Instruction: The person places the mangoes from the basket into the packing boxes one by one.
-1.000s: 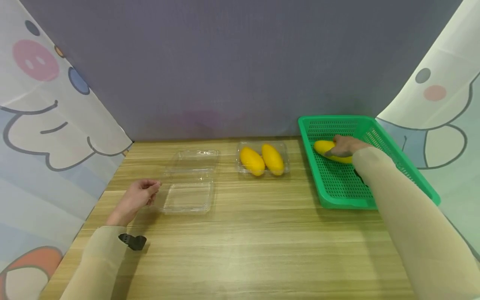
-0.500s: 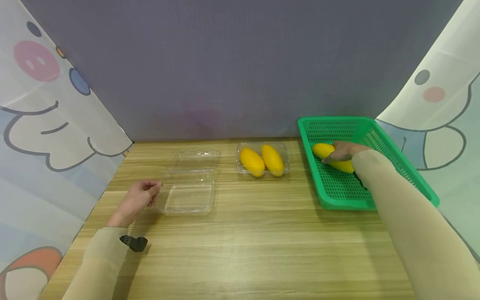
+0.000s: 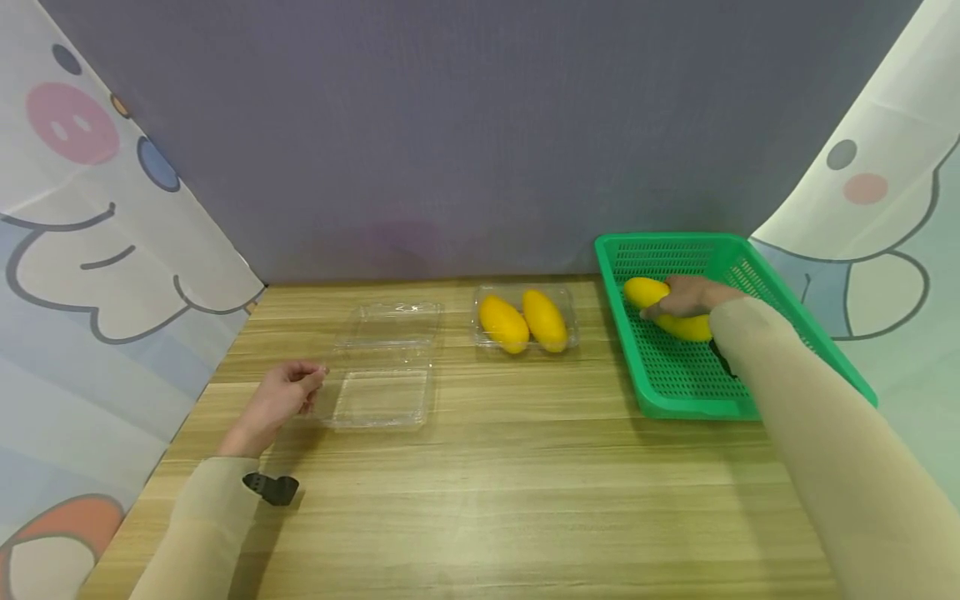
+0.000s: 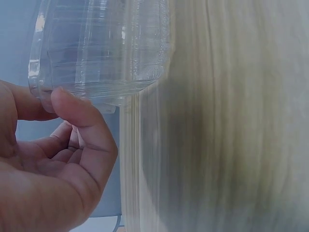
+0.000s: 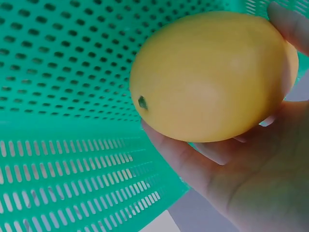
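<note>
My left hand [image 3: 276,402] pinches the rim of a clear plastic clamshell box [image 4: 104,53] between thumb and fingertips. The box lies open on the table at the left, its lid [image 3: 396,323] folded back. At the right, my right hand [image 3: 684,298] reaches into a green basket [image 3: 643,392] and holds a yellow mango [image 5: 207,77], with a dark stem spot at one end. In the head view, yellow shows on both sides of that hand, which hides the middle.
A second clear box [image 3: 573,332] stands at the back centre with two mangoes [image 3: 504,323] in it. Behind the wooden table [image 3: 480,500] rises a grey panel [image 3: 480,142]. Cartoon-printed cloths [image 3: 90,250] hang at both sides.
The right hand shifts slightly within the basket, and the yellow fruit shifts and turns a little under it. The left hand and the box it pinches drift slightly right.
</note>
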`<state>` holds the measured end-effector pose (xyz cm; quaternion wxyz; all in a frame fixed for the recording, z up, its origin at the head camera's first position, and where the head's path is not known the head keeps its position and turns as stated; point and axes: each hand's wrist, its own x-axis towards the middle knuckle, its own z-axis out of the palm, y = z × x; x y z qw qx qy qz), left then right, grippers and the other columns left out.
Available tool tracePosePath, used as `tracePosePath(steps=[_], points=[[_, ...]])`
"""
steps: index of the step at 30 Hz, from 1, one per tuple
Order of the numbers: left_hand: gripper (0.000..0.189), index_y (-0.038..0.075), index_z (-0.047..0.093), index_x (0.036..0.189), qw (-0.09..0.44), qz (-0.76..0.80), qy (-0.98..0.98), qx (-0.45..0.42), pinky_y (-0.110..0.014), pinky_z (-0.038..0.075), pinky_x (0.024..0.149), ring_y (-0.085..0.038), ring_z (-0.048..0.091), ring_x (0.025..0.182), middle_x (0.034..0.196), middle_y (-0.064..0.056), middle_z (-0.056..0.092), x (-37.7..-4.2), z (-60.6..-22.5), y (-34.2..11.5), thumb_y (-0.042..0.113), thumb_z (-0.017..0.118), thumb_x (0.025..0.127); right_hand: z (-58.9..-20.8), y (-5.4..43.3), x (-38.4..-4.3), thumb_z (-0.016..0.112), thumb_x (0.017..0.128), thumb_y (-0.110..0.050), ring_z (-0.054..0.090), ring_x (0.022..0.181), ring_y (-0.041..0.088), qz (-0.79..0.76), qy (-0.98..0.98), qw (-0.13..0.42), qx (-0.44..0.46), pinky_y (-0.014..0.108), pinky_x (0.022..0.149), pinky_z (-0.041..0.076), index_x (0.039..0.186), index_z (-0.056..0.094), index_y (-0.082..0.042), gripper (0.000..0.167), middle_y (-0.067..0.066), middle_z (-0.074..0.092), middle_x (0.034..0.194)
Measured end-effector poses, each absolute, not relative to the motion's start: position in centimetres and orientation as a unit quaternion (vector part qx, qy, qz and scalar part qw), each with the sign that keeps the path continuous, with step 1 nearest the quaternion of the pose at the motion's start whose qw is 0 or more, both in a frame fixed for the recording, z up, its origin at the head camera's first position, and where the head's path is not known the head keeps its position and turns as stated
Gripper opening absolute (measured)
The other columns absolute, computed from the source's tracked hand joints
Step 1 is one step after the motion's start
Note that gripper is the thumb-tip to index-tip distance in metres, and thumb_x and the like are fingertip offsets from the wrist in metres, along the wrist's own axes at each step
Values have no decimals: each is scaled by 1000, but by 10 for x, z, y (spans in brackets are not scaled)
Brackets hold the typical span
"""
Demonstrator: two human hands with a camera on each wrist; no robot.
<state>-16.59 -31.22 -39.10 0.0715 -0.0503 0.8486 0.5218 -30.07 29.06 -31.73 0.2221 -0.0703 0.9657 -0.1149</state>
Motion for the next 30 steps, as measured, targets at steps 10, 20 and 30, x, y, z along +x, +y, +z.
tracePosePath(steps=[10,20,30], points=[[41,-13,46,134,70,528,845,-49,-28,48,61,-12,51,69,85,-8,55,-164,-397,-310,19,47,109,-299,281,-290,61,96,-52,52,114,52,-138,969,190,-80,66,92,45,148,21,19,97,41,47,131],[40,-14,46,131,71,535,840,-49,-30,48,60,-13,51,67,83,-8,54,-163,-395,-304,20,47,109,-287,275,-281,62,94,-55,55,105,45,-136,974,157,-94,60,85,47,146,29,14,93,34,53,125],[41,-13,47,133,72,530,844,-48,-32,49,59,-14,51,67,83,-8,55,-164,-398,-304,21,47,110,-276,273,-275,63,95,-56,56,95,38,-130,978,122,-103,55,81,47,140,38,9,83,26,57,114]])
